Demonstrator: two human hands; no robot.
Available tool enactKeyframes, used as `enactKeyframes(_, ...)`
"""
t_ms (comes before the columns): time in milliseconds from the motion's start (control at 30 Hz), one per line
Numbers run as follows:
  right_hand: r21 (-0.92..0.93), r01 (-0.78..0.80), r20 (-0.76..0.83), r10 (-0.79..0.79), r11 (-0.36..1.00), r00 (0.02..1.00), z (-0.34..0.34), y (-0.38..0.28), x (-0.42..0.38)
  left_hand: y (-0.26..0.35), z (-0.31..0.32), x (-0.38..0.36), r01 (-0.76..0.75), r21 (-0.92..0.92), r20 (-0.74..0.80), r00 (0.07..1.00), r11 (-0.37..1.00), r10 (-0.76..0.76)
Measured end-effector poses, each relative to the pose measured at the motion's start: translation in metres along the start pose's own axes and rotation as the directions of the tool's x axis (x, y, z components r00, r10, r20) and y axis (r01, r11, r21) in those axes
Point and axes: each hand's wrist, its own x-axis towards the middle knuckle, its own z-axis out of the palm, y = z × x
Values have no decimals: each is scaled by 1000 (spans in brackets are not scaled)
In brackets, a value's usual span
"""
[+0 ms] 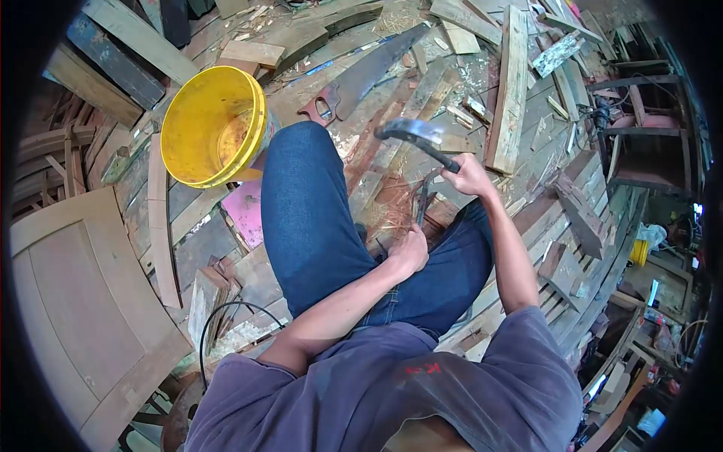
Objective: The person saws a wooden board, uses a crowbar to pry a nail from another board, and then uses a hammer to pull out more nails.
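My right hand (470, 178) is closed round the dark handle of a hammer (410, 132), its metal head raised to the left and slightly blurred. Between my knees, my left hand (410, 248) wraps round a dark metal bar (422, 203) with a bent upper end. That end rises close below my right hand and the hammer handle. Wood shavings and pieces of wood (392, 197) lie on the floor around the bar. The bar's lower part is hidden by my left hand and leg.
A yellow bucket (260, 143) stands beyond my left knee, near a handsaw (361, 79). A panelled wooden door (83, 301) lies at far left. Boards (510, 90) and offcuts litter the floor. A black cable (226, 305) loops beside my left arm. A chair (648, 135) is at right.
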Motion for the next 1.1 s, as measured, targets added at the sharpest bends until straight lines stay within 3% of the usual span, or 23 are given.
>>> enactKeyframes(133,137,-11,-238,44,990,970,-14,-38,-6,7,-4,-2,-49,86,-20,998,995,51)
enactKeyframes(300,339,-54,-435,207,939,876,12,-12,4,12,-14,7,-208,62,-198,956,976,217)
enactKeyframes(433,747,27,-393,408,664,824,24,-4,-3,19,-20,11,-251,128,-271,922,959,277)
enactKeyframes(533,938,120,-279,503,326,818,10,-14,-24,27,-18,11,-264,155,-237,926,952,295)
enactKeyframes(933,910,411,-306,574,-60,760,4,-17,-125,42,-37,44,-429,89,-307,846,899,435)
enactKeyframes(1100,904,428,-339,621,7,706,1,-34,-184,47,-58,61,-286,86,-301,906,954,299)
